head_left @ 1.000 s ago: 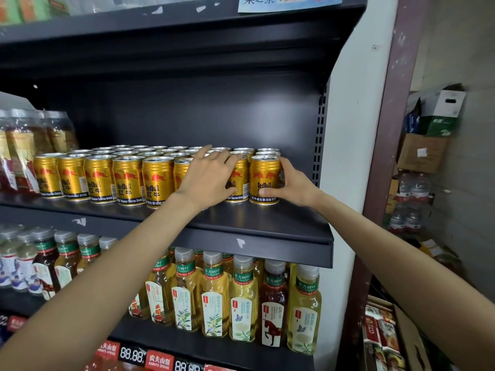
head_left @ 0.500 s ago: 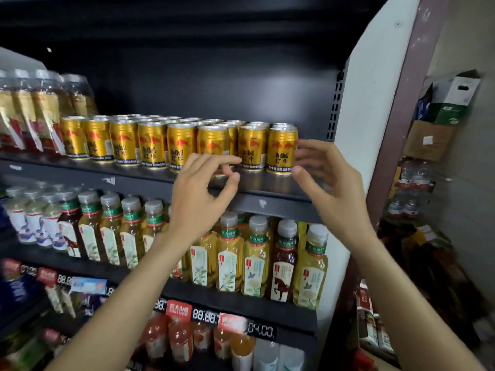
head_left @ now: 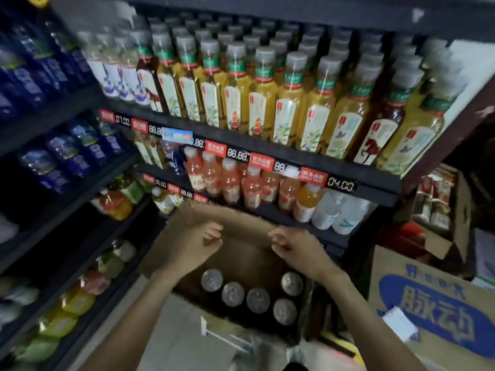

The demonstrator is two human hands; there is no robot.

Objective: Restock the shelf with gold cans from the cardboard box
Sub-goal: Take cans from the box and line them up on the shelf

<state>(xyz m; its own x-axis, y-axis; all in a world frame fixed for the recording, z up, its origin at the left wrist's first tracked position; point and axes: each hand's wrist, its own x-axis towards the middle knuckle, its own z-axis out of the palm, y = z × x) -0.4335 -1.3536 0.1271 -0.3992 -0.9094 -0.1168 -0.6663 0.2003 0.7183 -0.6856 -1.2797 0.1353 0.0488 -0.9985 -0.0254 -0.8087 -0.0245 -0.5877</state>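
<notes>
An open cardboard box [head_left: 241,223] stands on the floor below the shelves. Several cans [head_left: 258,300] stand upright in its near part, and only their silver tops show. My left hand [head_left: 192,245] hangs over the box's left side, fingers loosely curled and holding nothing. Over the right side, my right hand [head_left: 296,246] is just as empty and loosely curled. Both hands are above the cans and touch none of them. The shelf with the gold cans is out of view above.
Dark shelves hold tea bottles [head_left: 286,103] on top, pink and orange drinks [head_left: 251,186] below, blue bottles [head_left: 61,153] at left. A blue-printed carton [head_left: 428,303] sits right of the box, with another open box of goods [head_left: 439,204] behind.
Both hands left the gold cans on the upper shelf and dropped down over the cardboard box. The view swung downward, so the can shelf went out of sight.
</notes>
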